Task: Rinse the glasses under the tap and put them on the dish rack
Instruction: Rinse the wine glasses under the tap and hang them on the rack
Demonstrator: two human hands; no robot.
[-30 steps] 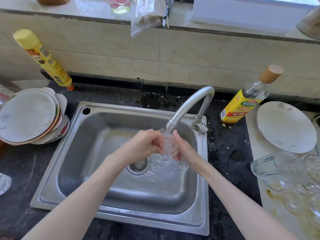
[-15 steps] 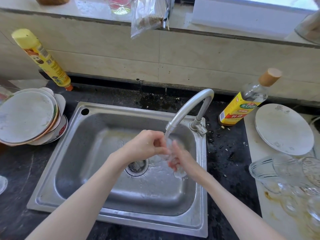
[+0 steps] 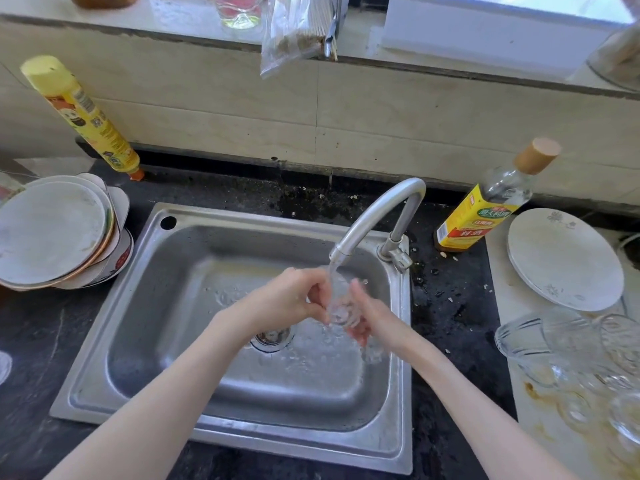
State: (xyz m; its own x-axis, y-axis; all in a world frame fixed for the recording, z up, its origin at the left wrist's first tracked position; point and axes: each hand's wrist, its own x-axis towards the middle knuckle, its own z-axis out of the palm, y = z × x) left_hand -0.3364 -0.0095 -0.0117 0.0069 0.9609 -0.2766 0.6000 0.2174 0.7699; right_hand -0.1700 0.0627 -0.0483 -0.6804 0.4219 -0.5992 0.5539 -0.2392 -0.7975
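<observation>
Rinsing glass under tap, left hand and right hand both gripping it

1. Sink, centre: plain silver-grey steel.
2. Tap: matching silver-grey.
3. Countertop: black, speckled.
4. Spray can, upper left: yellow with an orange tip.
5. Bottle, right: clear, yellow-red-green label, tan cap.
6. Plate, right: white, faint floral motifs.
7. Wall tiles: beige.
</observation>
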